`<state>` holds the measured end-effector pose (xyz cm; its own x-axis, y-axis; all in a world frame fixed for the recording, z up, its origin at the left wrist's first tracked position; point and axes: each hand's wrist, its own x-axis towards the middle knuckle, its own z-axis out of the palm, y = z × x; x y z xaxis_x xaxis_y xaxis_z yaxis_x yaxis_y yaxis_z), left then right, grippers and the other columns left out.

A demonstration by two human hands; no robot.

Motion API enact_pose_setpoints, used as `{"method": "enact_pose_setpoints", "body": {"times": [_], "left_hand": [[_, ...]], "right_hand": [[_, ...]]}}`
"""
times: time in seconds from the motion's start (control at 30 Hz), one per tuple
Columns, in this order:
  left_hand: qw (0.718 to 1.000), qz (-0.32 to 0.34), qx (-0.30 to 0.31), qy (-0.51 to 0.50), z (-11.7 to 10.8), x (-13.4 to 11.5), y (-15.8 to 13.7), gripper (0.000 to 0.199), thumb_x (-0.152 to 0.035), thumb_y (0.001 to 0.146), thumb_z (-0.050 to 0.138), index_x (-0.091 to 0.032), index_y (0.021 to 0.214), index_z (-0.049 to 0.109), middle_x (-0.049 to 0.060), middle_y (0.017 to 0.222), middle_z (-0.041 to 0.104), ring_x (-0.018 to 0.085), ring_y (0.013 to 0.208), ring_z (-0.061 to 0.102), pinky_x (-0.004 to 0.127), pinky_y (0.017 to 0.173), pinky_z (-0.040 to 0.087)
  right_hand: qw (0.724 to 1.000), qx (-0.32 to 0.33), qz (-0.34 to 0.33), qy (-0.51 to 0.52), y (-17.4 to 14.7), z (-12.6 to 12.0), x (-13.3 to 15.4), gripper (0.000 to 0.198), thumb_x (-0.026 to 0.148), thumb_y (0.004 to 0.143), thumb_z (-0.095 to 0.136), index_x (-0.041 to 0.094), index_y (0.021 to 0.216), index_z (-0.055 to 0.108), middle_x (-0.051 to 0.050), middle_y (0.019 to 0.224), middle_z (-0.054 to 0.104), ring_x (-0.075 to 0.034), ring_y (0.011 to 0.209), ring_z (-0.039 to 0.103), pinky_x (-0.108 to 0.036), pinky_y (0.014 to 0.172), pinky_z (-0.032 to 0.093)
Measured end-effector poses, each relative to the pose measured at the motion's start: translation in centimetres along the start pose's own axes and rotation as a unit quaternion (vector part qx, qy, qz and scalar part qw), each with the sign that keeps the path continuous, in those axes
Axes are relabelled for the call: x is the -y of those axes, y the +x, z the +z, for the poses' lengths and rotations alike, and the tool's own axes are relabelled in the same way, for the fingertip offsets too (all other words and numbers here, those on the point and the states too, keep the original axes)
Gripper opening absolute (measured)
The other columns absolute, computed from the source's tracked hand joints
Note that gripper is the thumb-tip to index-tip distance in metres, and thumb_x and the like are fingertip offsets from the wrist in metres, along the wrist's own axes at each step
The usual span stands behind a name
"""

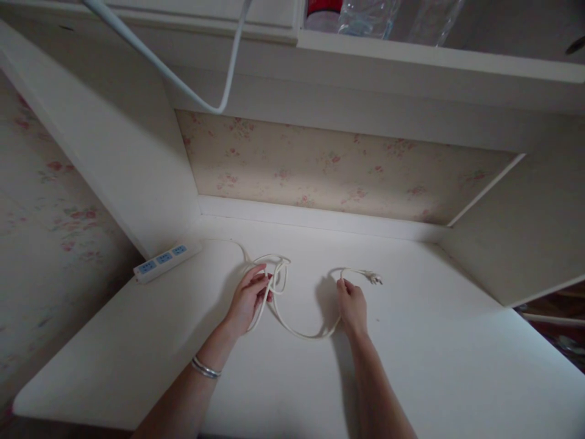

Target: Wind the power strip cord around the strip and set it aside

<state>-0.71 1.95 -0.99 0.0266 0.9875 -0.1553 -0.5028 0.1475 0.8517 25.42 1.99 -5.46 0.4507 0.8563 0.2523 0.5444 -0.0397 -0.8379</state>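
Observation:
A white power cord (299, 335) runs in loose loops between my two hands. Several of its loops are gathered in my left hand (249, 296), whose fingers are curled round them. My right hand (351, 305) pinches the same cord close to its plug end. Beyond the right fingers the plug (375, 278) sticks out to the right, its prongs showing. From the left loops the cord leads back to a white power strip (167, 261) with blue sockets, which lies on the left of the white desktop (411, 353).
Floral wallpaper (320, 167) covers the wall behind the desk. White side panels (109, 122) rise at left and right. Overhead, an open shelf (439, 56) holds clear plastic bottles (365, 18). A pale bent cable or rod (183, 85) hangs down at the upper left.

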Motion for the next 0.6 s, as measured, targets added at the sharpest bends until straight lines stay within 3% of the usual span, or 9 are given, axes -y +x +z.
{"method": "enact_pose_setpoints", "body": {"times": [0.1, 0.2, 0.3, 0.4, 0.5, 0.6], "left_hand": [[0.999, -0.022, 0.033, -0.025, 0.0, -0.4, -0.1, 0.047, -0.019, 0.067, 0.072, -0.021, 0.112, 0.057, 0.004, 0.097, 0.065, 0.012, 0.067, 0.063, 0.026, 0.062, 0.052], [0.997, -0.039, 0.059, -0.014, -0.1, -0.5, -0.1, 0.046, -0.013, 0.065, 0.073, -0.021, 0.109, 0.059, 0.005, 0.108, 0.063, 0.015, 0.081, 0.066, 0.028, 0.075, 0.053], [0.998, -0.034, 0.049, 0.011, -0.2, -0.2, 0.0, 0.043, -0.014, 0.065, 0.073, -0.021, 0.106, 0.06, 0.004, 0.108, 0.062, 0.014, 0.082, 0.066, 0.026, 0.076, 0.052], [0.998, -0.021, 0.049, 0.032, -0.4, 0.2, 0.2, 0.042, -0.017, 0.066, 0.074, -0.021, 0.105, 0.059, 0.003, 0.107, 0.062, 0.012, 0.081, 0.065, 0.024, 0.073, 0.051], [0.997, -0.004, 0.047, 0.062, -0.6, 0.5, 0.4, 0.043, -0.023, 0.068, 0.075, -0.021, 0.107, 0.06, 0.004, 0.107, 0.063, 0.012, 0.082, 0.064, 0.022, 0.07, 0.049], [0.997, 0.004, 0.039, 0.061, -0.6, 0.5, 0.5, 0.04, -0.027, 0.068, 0.075, -0.018, 0.104, 0.061, 0.005, 0.1, 0.065, 0.013, 0.083, 0.062, 0.023, 0.07, 0.048]], "right_hand": [[0.992, 0.011, -0.011, -0.128, -0.4, 0.3, 0.5, 0.052, 0.048, 0.087, 0.039, 0.01, 0.108, 0.066, -0.013, 0.079, 0.064, -0.024, 0.071, 0.059, -0.033, 0.064, 0.04], [0.986, -0.021, -0.035, -0.162, -0.7, 0.5, 1.0, 0.053, 0.044, 0.089, 0.036, 0.01, 0.123, 0.058, -0.014, 0.086, 0.063, -0.024, 0.075, 0.058, -0.033, 0.067, 0.04], [0.984, -0.068, -0.072, -0.147, -0.9, 0.3, 1.7, 0.044, 0.041, 0.09, 0.037, 0.013, 0.113, 0.063, -0.012, 0.09, 0.061, -0.021, 0.074, 0.056, -0.032, 0.069, 0.04], [0.982, -0.071, -0.131, -0.113, -1.7, 0.2, 2.9, 0.035, 0.038, 0.091, 0.041, 0.015, 0.098, 0.066, -0.007, 0.081, 0.061, -0.018, 0.07, 0.055, -0.031, 0.07, 0.04], [0.979, 0.017, -0.198, -0.052, -3.3, 0.6, 4.6, 0.03, 0.036, 0.092, 0.042, 0.018, 0.093, 0.066, -0.005, 0.077, 0.061, -0.018, 0.072, 0.056, -0.029, 0.072, 0.041], [0.949, 0.182, -0.256, -0.02, -5.1, 1.1, 6.3, 0.029, 0.037, 0.093, 0.042, 0.02, 0.095, 0.066, -0.005, 0.078, 0.063, -0.017, 0.074, 0.057, -0.027, 0.069, 0.042]]}}
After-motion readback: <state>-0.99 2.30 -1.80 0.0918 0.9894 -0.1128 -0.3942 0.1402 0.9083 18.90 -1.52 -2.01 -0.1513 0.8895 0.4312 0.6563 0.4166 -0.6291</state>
